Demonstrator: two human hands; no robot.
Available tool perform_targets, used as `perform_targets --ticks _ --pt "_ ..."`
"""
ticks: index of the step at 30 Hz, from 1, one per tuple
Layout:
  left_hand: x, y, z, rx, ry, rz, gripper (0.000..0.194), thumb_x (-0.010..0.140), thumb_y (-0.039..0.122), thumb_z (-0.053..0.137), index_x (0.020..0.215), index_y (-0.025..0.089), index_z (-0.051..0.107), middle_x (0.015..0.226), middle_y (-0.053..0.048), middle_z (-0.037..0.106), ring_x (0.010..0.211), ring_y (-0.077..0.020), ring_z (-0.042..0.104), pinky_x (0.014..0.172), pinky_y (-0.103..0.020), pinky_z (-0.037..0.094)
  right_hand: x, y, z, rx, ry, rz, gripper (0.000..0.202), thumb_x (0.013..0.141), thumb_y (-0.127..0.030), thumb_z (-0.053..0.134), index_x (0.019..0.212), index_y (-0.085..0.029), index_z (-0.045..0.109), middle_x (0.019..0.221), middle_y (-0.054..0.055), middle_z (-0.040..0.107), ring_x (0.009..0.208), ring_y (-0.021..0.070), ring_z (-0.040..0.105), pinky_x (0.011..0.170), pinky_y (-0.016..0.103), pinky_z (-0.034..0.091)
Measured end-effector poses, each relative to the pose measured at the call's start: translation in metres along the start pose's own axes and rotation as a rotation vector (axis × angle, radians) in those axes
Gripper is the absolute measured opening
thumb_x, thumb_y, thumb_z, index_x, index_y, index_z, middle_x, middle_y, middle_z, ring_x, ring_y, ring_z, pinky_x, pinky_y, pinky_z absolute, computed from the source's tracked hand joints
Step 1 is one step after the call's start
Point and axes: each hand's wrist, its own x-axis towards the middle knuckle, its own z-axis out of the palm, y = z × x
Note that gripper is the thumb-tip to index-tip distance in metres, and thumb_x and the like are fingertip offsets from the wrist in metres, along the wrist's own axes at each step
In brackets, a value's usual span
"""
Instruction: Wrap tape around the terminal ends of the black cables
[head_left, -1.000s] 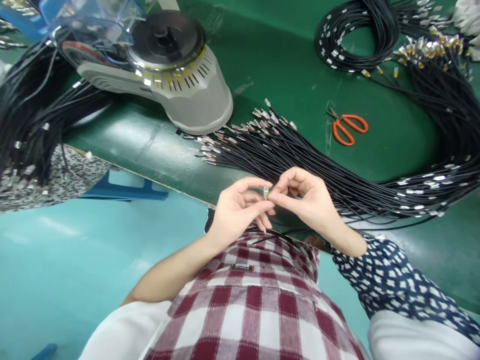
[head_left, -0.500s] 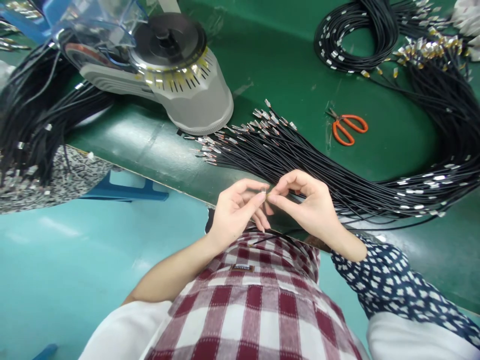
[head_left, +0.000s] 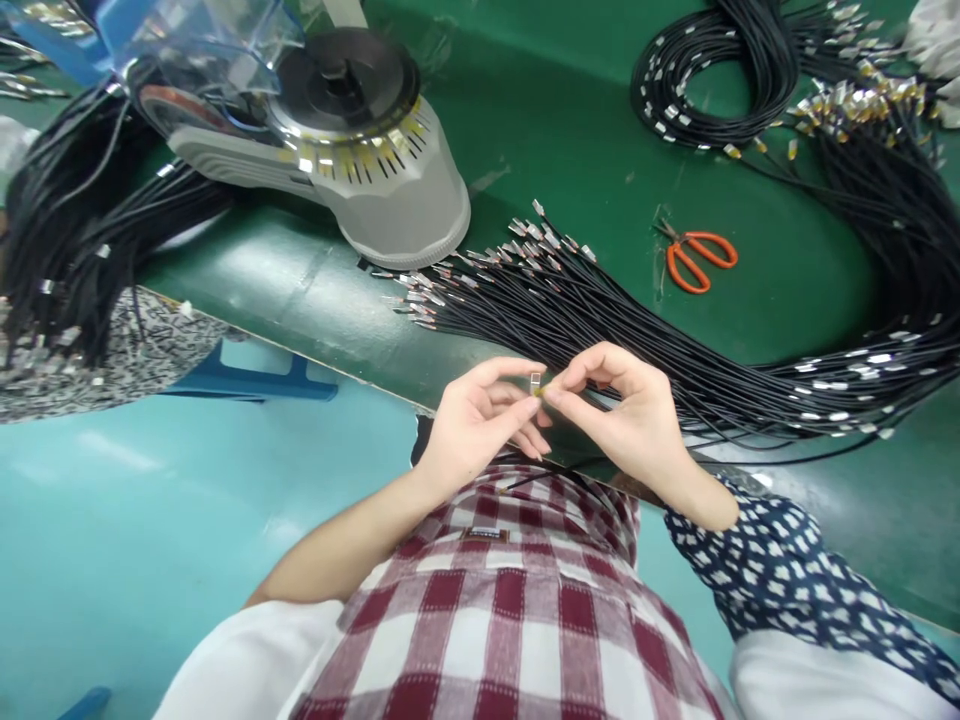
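My left hand [head_left: 476,425] and my right hand [head_left: 626,415] meet above the near edge of the green table [head_left: 585,130]. Between their fingertips they pinch a small metal connector [head_left: 535,381] on the end of a thin black cable [head_left: 559,467], which runs down toward my checked shirt. Just beyond the hands lies a fanned bundle of black cables with metal tips [head_left: 570,300].
A grey tape dispenser machine [head_left: 352,150] stands at the back left. Orange scissors [head_left: 697,258] lie at the right of the bundle. Coiled black cables [head_left: 712,70] fill the far right, and more cables [head_left: 67,230] hang at the left over a patterned cloth.
Both hands stay together on the connector, with only slight finger shifts. The view has barely moved.
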Motion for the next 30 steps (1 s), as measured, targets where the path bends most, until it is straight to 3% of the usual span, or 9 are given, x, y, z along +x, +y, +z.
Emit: perform_targets --ticks 7,12,16,20,23,30 --pt "-0.001 0.000 0.004 -0.024 0.028 -0.009 0.037 0.083 0.027 0.074 0.113 0.015 0.058 0.070 -0.001 0.072 0.053 -0.0185 0.072 0.049 -0.026 0.061 -0.005 -0.001 0.003 -0.158 0.102 -0.060 0.015 0.081 -0.018 0.074 0.076 -0.021 0.061 0.074 -0.002 0.066 0.070 0.0136 0.063 0.071 0.028 0.052" --pt "-0.001 -0.002 0.002 -0.055 -0.001 -0.005 0.035 0.084 0.028 0.073 0.113 0.016 0.058 0.071 -0.001 0.072 0.053 -0.0180 0.071 0.050 -0.025 0.060 0.001 0.005 0.001 0.044 0.007 0.124 0.021 0.080 -0.024 0.076 0.076 -0.020 0.056 0.074 0.000 0.071 0.067 0.0144 0.064 0.067 0.029 0.048" --pt "0.001 -0.002 0.002 -0.082 -0.004 -0.017 0.039 0.080 0.027 0.076 0.112 0.017 0.056 0.072 -0.001 0.072 0.051 -0.0151 0.069 0.047 -0.022 0.055 0.003 0.009 -0.001 0.130 -0.043 0.173 0.022 0.079 -0.031 0.078 0.080 -0.019 0.059 0.078 0.002 0.071 0.070 0.0152 0.065 0.068 0.030 0.048" --pt "0.004 -0.004 0.002 -0.139 0.039 -0.095 0.037 0.067 0.021 0.085 0.088 0.016 0.055 0.068 -0.001 0.071 0.044 -0.0108 0.062 0.039 -0.016 0.045 0.004 0.006 0.000 0.168 -0.043 0.184 0.025 0.078 -0.035 0.079 0.082 -0.019 0.060 0.080 0.003 0.072 0.074 0.0169 0.068 0.072 0.031 0.052" --pt "0.006 -0.007 0.002 -0.187 0.052 -0.151 0.029 0.067 0.021 0.085 0.074 0.013 0.057 0.065 -0.003 0.071 0.043 -0.0087 0.059 0.038 -0.016 0.041 0.004 0.004 0.002 0.172 -0.015 0.184 0.028 0.076 -0.035 0.081 0.081 -0.020 0.058 0.078 0.002 0.073 0.071 0.0166 0.070 0.071 0.030 0.053" --pt "0.002 -0.012 0.002 -0.243 0.030 -0.157 0.022 0.071 0.023 0.082 0.073 0.012 0.063 0.070 -0.005 0.073 0.044 -0.0081 0.059 0.040 -0.017 0.039 0.006 0.008 0.005 0.337 0.000 0.283 0.036 0.071 -0.032 0.084 0.083 -0.021 0.052 0.072 0.001 0.076 0.064 0.0159 0.071 0.066 0.028 0.053"
